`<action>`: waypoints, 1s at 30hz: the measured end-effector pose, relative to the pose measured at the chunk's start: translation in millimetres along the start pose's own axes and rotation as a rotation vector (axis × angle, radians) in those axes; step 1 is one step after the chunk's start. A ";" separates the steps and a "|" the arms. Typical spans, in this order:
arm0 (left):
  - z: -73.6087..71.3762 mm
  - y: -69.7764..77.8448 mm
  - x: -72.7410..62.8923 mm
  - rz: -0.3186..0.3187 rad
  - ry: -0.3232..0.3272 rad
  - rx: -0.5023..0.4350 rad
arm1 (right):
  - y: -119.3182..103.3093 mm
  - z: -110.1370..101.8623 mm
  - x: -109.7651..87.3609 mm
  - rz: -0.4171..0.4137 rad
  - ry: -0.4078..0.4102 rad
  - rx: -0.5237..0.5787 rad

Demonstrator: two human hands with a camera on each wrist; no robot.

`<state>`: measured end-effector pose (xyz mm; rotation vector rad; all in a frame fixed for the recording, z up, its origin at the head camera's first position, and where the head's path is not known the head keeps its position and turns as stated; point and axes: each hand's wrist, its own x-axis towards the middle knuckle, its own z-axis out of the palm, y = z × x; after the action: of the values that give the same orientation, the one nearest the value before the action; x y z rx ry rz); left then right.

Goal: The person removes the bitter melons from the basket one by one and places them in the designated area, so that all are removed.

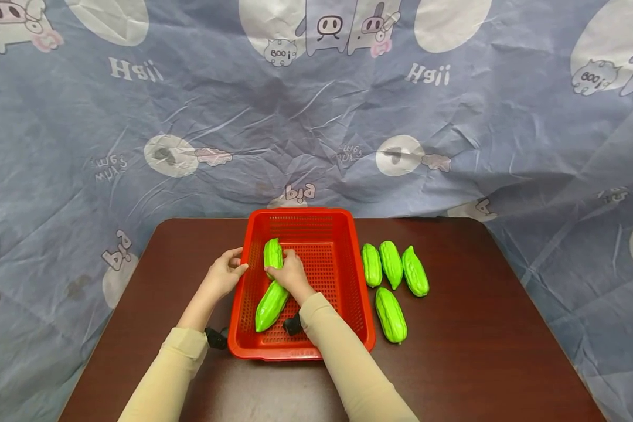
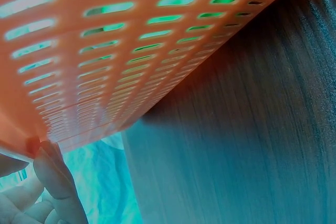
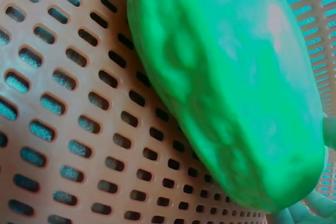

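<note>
A red plastic basket (image 1: 366, 310) with slotted walls stands on the table. My left hand (image 1: 224, 273) pinches its left rim; thumb and fingertips meet that rim in the left wrist view too. Inside the basket, my right hand (image 1: 293, 273) grips the lower end of a green bitter melon (image 1: 272, 251), its thumb lying across the melon. A second bitter melon (image 1: 271, 308) lies slanted on the basket floor, just nearer than that hand. This nearer melon (image 3: 226, 87) fills much of the right wrist view, with fingertips (image 3: 319, 203) showing past its end.
Right of the basket, a row of three bitter melons (image 1: 391, 264) lies on the dark brown table (image 1: 464, 328). One more bitter melon (image 1: 391, 315) lies in front of them. A blue-grey printed cloth (image 1: 295, 105) hangs behind the table.
</note>
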<state>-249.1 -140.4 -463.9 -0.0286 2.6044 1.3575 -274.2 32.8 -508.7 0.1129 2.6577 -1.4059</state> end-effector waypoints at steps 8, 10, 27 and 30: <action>0.3 0.2 -0.2 0.002 -0.006 -0.005 | -4.9 -7.1 -1.9 -0.001 0.001 0.031; -0.1 0.7 -0.4 0.004 -0.008 -0.007 | -6.6 -9.7 -2.1 -0.009 0.006 0.029; -1.5 0.8 -0.5 0.002 -0.022 0.013 | -26.3 -47.6 -7.8 -0.060 0.026 0.089; -2.3 0.8 -0.6 0.006 -0.022 0.016 | -30.0 -58.4 -11.6 -0.069 0.029 0.103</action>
<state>-249.0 -141.7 -461.8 -0.0038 2.5991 1.3308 -271.4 64.1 -449.9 0.0529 2.6356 -1.5738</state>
